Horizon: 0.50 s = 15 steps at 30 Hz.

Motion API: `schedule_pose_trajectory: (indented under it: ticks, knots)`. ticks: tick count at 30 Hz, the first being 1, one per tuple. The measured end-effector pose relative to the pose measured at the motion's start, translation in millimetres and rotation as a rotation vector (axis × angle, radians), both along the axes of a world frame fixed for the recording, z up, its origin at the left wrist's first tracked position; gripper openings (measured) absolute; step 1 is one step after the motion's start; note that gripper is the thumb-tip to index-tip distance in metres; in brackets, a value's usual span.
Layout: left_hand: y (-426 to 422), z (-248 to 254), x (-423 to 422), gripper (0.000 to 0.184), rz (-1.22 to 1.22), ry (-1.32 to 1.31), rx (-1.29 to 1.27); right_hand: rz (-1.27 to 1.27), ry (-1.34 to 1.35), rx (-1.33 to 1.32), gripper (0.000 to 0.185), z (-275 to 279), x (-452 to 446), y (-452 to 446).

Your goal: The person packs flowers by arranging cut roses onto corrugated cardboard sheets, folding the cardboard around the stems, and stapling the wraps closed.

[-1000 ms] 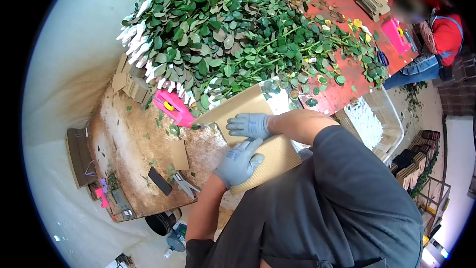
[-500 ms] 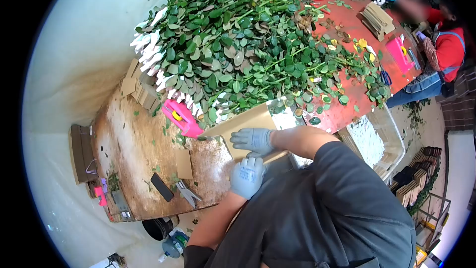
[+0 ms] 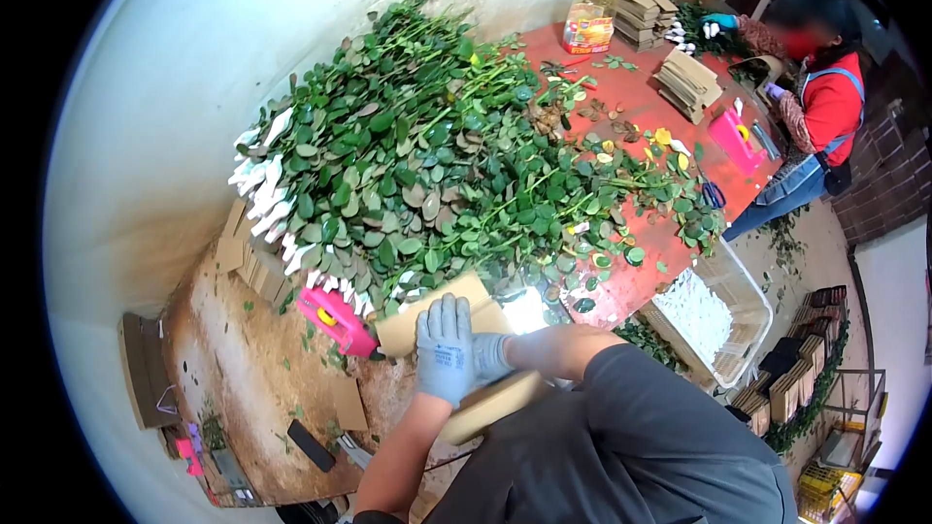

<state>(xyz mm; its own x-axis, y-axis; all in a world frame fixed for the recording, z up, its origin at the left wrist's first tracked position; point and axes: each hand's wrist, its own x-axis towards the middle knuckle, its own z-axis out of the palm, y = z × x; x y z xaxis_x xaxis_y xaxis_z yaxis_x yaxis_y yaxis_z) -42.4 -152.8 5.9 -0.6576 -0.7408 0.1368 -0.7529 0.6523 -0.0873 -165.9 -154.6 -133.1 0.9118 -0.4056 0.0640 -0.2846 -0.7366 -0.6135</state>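
Observation:
A brown cardboard sheet (image 3: 396, 331) lies bent at the table's near edge, and its lower part (image 3: 497, 408) stands up against my body. My left hand (image 3: 445, 349), in a grey-blue glove, rests flat on the cardboard with fingers stretched out. Beside and partly behind it, my right hand (image 3: 492, 357), gloved alike, presses at the cardboard; its fingers are hidden by the left hand. Just left of the sheet lies a pink tape dispenser (image 3: 333, 318). A big heap of leafy green stems (image 3: 417, 165), several with white-wrapped tips, lies beyond my hands.
Cardboard pieces (image 3: 254, 267), a black phone-like slab (image 3: 312, 445) and a flat card (image 3: 349, 404) lie on the brown table (image 3: 228, 378). A clear bin (image 3: 762, 330) holds white pieces. At the red table (image 3: 621, 281), a co-worker (image 3: 825, 107) stands near another pink dispenser (image 3: 736, 140).
My left hand has moved up and flattened over the cardboard next to my right hand. The sheet's near part has bent upward. The whole view has shifted.

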Motion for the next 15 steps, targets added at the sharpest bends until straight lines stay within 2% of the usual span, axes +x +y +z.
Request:
schedule_pose_trajectory:
  ticks: [1, 2, 4, 5, 6, 9, 11, 12, 14, 15]
  knots:
    - [-9, -8, -4, 0.046, 0.036, 0.115, -0.003, 0.007, 0.037, -0.006, 0.058, 0, 0, -1]
    - [-17, -16, -7, 0.046, 0.028, 0.12, -0.003, 0.008, 0.062, -0.002, 0.057, 0, 0, -2]
    - [-28, -26, -10, 0.024, 0.237, 0.07, 0.312, 0.011, 0.111, 0.011, 0.057, 4, -1, -3]
    - [-28, -32, -8, 0.011, 0.149, 0.191, 0.083, 0.017, 0.137, 0.022, 0.056, 5, -1, -4]
    - [-28, -33, -8, 0.011, 0.162, 0.193, 0.088, 0.023, 0.167, 0.033, 0.056, 7, 0, -4]
    - [-28, -29, 0, 0.021, 0.136, 0.152, 0.159, 0.026, 0.276, 0.075, 0.054, 12, 1, -6]
    - [-25, -16, 0, 0.044, 0.136, 0.231, 0.318, 0.028, 0.33, 0.097, 0.053, 14, -1, -4]
    - [-19, -6, 0, 0.044, 0.159, 0.227, 0.321, 0.028, 0.32, 0.101, 0.053, 12, 0, -2]
    - [2, 24, 2, 0.066, 0.055, 0.175, 0.04, -0.019, 0.012, 0.06, 0.051, -2, -10, 6]
    - [20, 29, 9, 0.068, 0.039, 0.252, 0.162, -0.093, -0.293, 0.037, 0.05, -10, -10, 9]
